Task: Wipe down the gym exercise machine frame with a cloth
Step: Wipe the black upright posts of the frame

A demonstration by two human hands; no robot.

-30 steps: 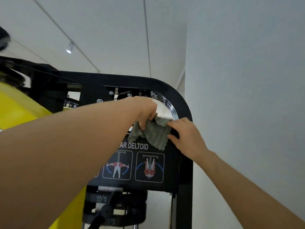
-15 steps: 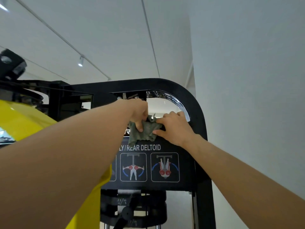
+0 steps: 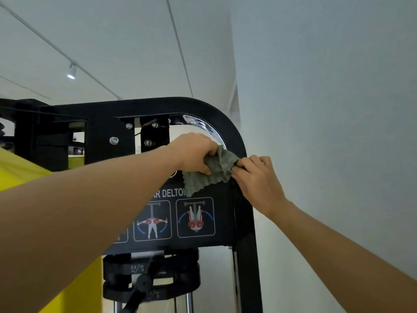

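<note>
The black machine frame [image 3: 234, 132] curves over at its top right corner, with a chrome pulley rim [image 3: 203, 126] inside the bend. A crumpled grey-green cloth [image 3: 209, 175] hangs against the frame just above the "DELTOID" placard [image 3: 196, 218]. My left hand [image 3: 194, 154] grips the cloth's upper left part. Fingers of my right hand [image 3: 257, 179] pinch the cloth's right edge against the frame's right upright.
A white wall [image 3: 327, 132] stands close on the right of the frame. A yellow machine shroud [image 3: 20, 172] fills the lower left. The black weight stack [image 3: 151, 276] and guide rods sit below the placard. Ceiling track lighting [image 3: 71, 72] runs overhead.
Both hands with the cloth have shifted right, from the panel's middle to the frame's right upright. The cloth is spread wider between them. The view has also shifted.
</note>
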